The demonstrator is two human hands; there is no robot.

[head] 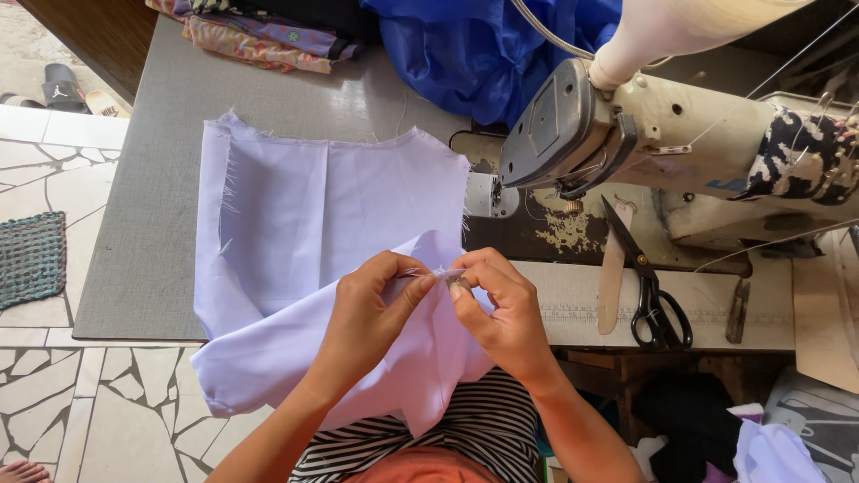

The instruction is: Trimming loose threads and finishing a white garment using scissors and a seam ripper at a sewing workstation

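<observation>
I am pinching a raised fold of the pale lilac cloth (pixel 304 224) between both hands, just in front of my chest. My left hand (pixel 371 309) is closed on it with thumb and forefinger; my right hand (pixel 501 304) is doing the same from the other side, fingertips nearly touching the left's. What sits between them looks like a short stretch of seam or frayed thread, too small to tell which.

The rest of the cloth is lying spread on the grey table (pixel 143 224), its far edge raw and fraying, its near part draping off the table edge onto my lap.

To my mind, the step calls for small, close grips: keeping both pinches tight beside the spot, pulling gently apart so the weave is not stretching, and letting the table carry the cloth's weight so it is not dragging.

The sewing machine (pixel 644 134) is standing to the right, its head just beyond the cloth's right edge. Black scissors (pixel 649 286) are lying on the machine bed, well within my right hand's reach. Blue fabric (pixel 483 54) is heaped behind.
</observation>
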